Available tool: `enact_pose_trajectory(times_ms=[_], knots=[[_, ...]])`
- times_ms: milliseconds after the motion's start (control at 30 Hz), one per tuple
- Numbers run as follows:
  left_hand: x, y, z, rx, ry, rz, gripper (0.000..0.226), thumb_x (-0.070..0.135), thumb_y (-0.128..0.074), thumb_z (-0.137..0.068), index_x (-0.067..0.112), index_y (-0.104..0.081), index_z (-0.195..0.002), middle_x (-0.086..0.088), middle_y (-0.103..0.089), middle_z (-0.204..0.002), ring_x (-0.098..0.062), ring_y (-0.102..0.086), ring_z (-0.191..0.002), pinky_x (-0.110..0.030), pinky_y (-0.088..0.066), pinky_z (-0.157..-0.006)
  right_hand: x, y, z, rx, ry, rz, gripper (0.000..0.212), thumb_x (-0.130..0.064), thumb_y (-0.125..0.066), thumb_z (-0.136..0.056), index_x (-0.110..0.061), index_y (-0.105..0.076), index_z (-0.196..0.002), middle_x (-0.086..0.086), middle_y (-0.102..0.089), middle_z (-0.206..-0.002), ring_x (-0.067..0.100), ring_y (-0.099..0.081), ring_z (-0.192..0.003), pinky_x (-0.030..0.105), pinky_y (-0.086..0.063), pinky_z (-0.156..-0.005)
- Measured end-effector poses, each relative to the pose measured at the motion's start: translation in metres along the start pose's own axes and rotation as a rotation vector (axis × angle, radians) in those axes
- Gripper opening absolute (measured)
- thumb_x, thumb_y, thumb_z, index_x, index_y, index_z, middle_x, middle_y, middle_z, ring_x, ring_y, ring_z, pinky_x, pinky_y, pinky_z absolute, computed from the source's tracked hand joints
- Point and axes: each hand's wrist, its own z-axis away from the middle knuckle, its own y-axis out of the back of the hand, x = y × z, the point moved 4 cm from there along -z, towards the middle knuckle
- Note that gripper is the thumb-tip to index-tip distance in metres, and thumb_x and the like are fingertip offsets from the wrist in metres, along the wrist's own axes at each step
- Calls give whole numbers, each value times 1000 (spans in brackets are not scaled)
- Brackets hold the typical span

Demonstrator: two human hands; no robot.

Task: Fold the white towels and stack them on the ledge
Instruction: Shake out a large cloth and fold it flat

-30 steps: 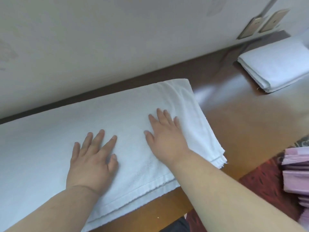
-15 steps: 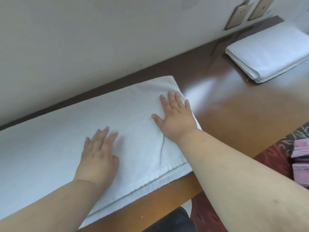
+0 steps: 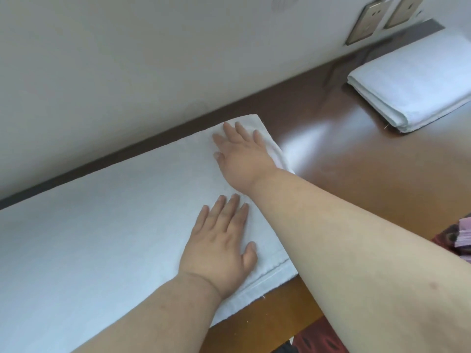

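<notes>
Two white towels in view: the long towel point(image 3: 107, 225) lies flat on the brown ledge point(image 3: 356, 174), its left end cut off at 9 o'clock; the folded towel point(image 3: 418, 82) sits at 2 o'clock, right side cropped. Pink stack point(image 3: 465, 234) at 4 o'clock, mostly out of frame. Since a second ago the right hand point(image 3: 242, 154) has slid to the towel's far right corner; fingers spread, flat. Left hand point(image 3: 219, 240) presses nearer the front hem, fingers straight, slightly spread.
</notes>
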Motion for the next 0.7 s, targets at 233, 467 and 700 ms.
enact_pose_trajectory(times_ms=[233,467,700], knots=[[-1,-2,0,-4,-8,0,71,59,-9,-91,32,8,-154,10,18,-161,-11,25,-145,-35,19,-116,44,-2,8,-26,-285,73,65,-48,-19,-102,-18,-2,-157,5,5,-165,23,7,-151,50,2,-120],[-1,1,-4,12,-18,-32,75,58,-10,-87,29,-3,-155,6,6,-163,-14,12,-148,-38,10,-119,41,-22,119,-54,-218,28,60,-46,-18,-103,-23,-7,-157,-2,3,-165,17,7,-151,45,1,-121],[10,15,24,-46,-185,-21,68,60,-32,-92,30,-20,-153,0,-20,-160,-21,-13,-147,-37,-13,-119,75,-15,230,-56,-482,-56,64,-54,-30,-99,-29,-13,-156,1,-7,-165,20,-1,-151,50,-3,-121]])
